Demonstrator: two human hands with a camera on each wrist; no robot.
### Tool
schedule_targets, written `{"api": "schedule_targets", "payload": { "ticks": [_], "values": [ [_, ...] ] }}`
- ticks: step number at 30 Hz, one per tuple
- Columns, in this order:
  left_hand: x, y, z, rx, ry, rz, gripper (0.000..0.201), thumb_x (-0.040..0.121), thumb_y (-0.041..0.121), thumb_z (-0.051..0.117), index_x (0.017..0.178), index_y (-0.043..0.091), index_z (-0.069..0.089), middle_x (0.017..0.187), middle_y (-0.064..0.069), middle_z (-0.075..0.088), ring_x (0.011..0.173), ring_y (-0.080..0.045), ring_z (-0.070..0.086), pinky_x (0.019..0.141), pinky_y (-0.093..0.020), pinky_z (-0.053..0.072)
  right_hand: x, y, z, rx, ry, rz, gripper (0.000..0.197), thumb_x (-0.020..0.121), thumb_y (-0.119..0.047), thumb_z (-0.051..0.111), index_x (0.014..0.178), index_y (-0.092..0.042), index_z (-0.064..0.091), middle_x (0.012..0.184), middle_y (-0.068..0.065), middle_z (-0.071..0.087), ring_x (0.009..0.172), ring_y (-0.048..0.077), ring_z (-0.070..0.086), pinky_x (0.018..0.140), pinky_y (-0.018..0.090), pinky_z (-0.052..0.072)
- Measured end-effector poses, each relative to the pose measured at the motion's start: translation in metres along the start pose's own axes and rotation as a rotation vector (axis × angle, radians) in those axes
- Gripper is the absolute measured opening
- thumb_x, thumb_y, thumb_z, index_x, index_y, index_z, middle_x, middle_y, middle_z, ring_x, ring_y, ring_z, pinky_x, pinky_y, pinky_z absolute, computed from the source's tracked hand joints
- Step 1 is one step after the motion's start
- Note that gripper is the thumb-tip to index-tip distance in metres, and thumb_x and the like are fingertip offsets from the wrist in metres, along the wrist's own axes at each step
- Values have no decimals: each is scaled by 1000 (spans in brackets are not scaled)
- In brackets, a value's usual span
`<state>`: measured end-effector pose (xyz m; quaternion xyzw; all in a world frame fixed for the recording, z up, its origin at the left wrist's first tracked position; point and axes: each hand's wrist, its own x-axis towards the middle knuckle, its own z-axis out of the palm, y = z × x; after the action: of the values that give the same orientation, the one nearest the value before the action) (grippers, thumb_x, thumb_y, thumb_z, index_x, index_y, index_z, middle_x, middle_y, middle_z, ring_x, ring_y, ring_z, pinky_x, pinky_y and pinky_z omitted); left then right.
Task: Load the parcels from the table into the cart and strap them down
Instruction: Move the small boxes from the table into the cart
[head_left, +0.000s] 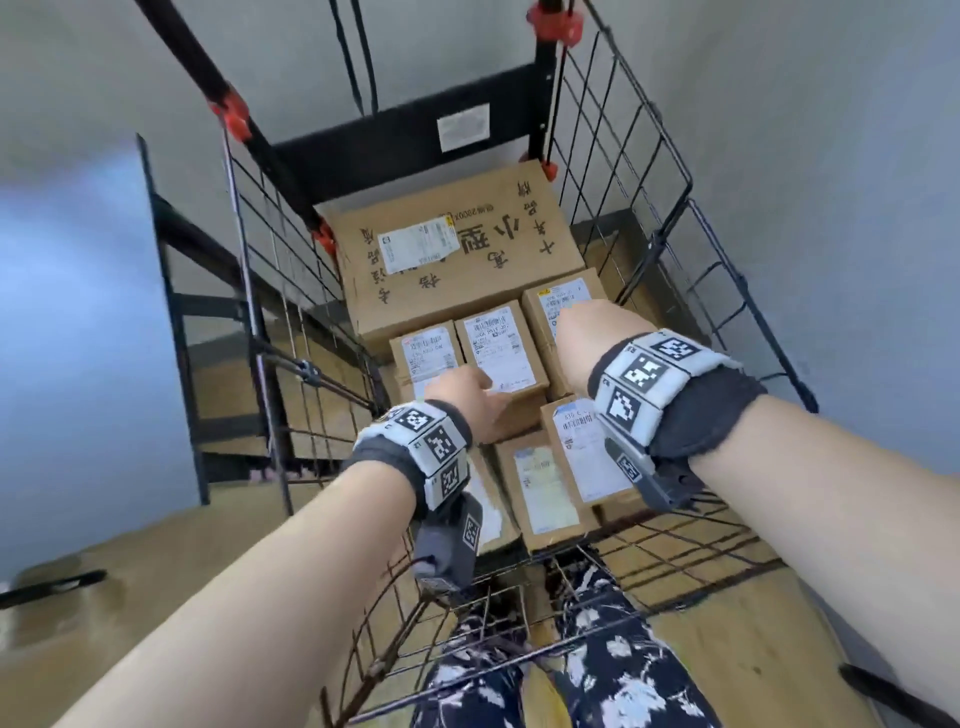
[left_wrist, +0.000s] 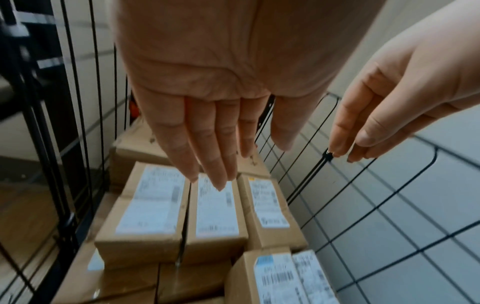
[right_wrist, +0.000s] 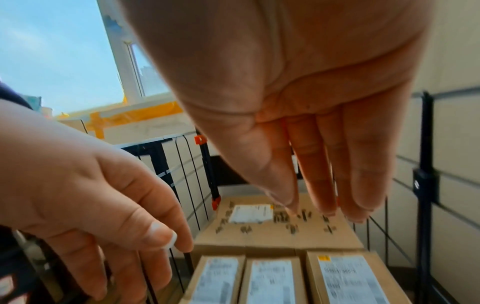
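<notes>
A black wire cart (head_left: 649, 182) holds brown cardboard parcels. A large box (head_left: 467, 265) with printed characters lies at the back. In front of it, three small labelled parcels (head_left: 501, 345) sit side by side on a lower layer, and two more (head_left: 545, 488) lie nearest me. My left hand (head_left: 465, 392) hovers over the small parcels (left_wrist: 215, 209) with straight fingers (left_wrist: 207, 160), holding nothing. My right hand (head_left: 579, 332) hangs over the right-hand parcel, its fingers (right_wrist: 363, 185) straight and empty above the large box (right_wrist: 275, 226). Whether either hand touches a parcel is unclear.
The cart's black handle frame has red clips (head_left: 231, 111), and two black cords (head_left: 358, 52) hang behind it. A dark metal shelf frame (head_left: 176, 291) stands to the left. My legs in floral trousers (head_left: 597, 649) stand at the cart's near side on a wooden floor (head_left: 753, 623).
</notes>
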<state>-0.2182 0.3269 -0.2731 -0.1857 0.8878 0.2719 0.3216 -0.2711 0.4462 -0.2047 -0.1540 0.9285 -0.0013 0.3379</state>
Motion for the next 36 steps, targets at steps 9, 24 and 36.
{"api": "schedule_targets", "payload": {
  "ticks": [9, 24, 36],
  "values": [
    [-113, 10, -126, 59, 296, 144, 30, 96, 29, 47, 111, 9, 63, 112, -9, 63, 103, -25, 59, 91, -29, 47, -91, -63, -98, -4, 277, -98, 17, 89, -10, 52, 101, -6, 64, 94, 11, 59, 86, 29, 58, 70, 28, 44],
    [-295, -6, -222, 41, 714, 34, 33, 95, 34, 48, 116, 13, 62, 117, -5, 65, 106, -21, 60, 93, -32, 48, -220, -140, -186, -81, 450, -444, 11, 92, -16, 50, 86, -8, 55, 82, 6, 55, 77, 23, 54, 67, 27, 43],
    [-417, -174, -240, 114, 861, -126, 34, 95, 37, 47, 114, 17, 66, 116, -3, 65, 108, -18, 59, 95, -29, 46, -295, -312, -145, -205, 512, -617, 22, 85, -12, 51, 62, -13, 49, 67, 3, 53, 60, 17, 52, 51, 22, 38]
  ]
}}
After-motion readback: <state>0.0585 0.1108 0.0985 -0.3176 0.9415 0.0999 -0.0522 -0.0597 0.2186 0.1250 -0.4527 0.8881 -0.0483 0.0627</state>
